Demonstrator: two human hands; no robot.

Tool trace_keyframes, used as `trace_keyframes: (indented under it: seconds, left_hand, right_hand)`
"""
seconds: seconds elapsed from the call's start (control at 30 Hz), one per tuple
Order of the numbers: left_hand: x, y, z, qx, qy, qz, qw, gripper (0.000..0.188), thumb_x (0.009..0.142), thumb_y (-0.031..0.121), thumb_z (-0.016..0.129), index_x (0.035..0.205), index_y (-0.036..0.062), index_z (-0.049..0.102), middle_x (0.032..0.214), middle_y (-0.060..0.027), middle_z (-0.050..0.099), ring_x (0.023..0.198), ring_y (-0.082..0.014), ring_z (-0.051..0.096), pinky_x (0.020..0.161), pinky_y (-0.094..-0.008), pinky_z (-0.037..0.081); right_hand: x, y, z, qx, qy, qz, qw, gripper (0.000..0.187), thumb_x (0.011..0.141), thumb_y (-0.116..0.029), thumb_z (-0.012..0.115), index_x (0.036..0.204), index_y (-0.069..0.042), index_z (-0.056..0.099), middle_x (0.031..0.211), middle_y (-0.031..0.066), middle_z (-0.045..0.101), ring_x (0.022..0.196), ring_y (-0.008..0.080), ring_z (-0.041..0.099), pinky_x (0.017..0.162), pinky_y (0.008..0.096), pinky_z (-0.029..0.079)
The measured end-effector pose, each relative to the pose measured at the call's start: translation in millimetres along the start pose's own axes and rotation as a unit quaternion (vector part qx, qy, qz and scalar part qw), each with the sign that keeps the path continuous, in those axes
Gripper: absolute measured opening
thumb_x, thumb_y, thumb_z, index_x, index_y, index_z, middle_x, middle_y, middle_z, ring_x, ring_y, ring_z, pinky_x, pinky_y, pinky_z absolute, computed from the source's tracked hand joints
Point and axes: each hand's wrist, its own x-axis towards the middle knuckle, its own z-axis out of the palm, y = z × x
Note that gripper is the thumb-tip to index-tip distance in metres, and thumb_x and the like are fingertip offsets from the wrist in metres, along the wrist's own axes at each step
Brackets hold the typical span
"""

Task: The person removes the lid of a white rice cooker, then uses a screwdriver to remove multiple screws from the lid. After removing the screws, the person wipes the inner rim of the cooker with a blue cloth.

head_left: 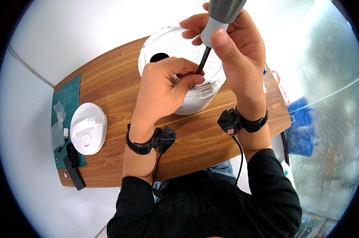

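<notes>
A: In the head view, what is held, and where?

B: A screwdriver point(216, 29) with a grey handle and a dark shaft is held, tilted, over the near part of a round white appliance point(193, 107), which is stood on the wooden table point(122, 93) before the person.

A: How is the tool shared between the hands?

B: The handle's pale collar is clasped by the right hand point(243, 59), with the thumb laid along it and the other fingers loosely curled, some of them apart from the handle. The shaft's lower end is pinched by the left hand point(159, 85), its thumb and forefinger almost closed.

A: Why are two grips used?

B: The tool seems to be steered from above and steadied from below, as its tip could easily be let slip on smooth plastic. Whether a small part is pinched there too cannot be told; the tip is hidden.

A: And the things at the left?

B: A white oval unit point(88, 129) is laid partly over a green mat point(66, 93), with a clear plastic bag point(59, 113) and a black strap point(73, 172) near it. Being well apart from the appliance, they are probably so placed that the arms are not hindered.

A: And the wrists?

B: A small black camera is strapped to each, facing inward, presumably so that the fingers can be viewed.
</notes>
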Motion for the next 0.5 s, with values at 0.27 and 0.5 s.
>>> trace_keyframes:
  seconds: [0.27,0.5]
  left_hand:
    - [0,-4,-3,0.008,0.013,0.04,0.999,0.012,0.086,0.001,0.077,0.098,-0.0011,0.075,0.083,-0.0087,0.075,0.074,-0.0144,0.07,0.068,-0.0273,0.055]
    - [1,-2,-5,-0.028,-0.014,0.003,1.0,0.01,0.087,-0.005,0.075,0.096,-0.0031,0.071,0.085,-0.0061,0.072,0.077,-0.0104,0.065,0.068,-0.0261,0.053]
  right_hand:
    - [-1,-8,0,0.043,0.031,0.034,0.998,0.045,0.091,-0.02,0.08,0.126,0.001,0.061,0.1,0.0085,0.071,0.095,0.0144,0.066,0.081,0.0297,0.053]
    - [-6,-18,-7,0.046,0.002,0.078,0.996,0.055,0.101,-0.016,0.066,0.146,0.004,0.043,0.115,0.0184,0.07,0.11,0.0232,0.068,0.095,0.0377,0.055]
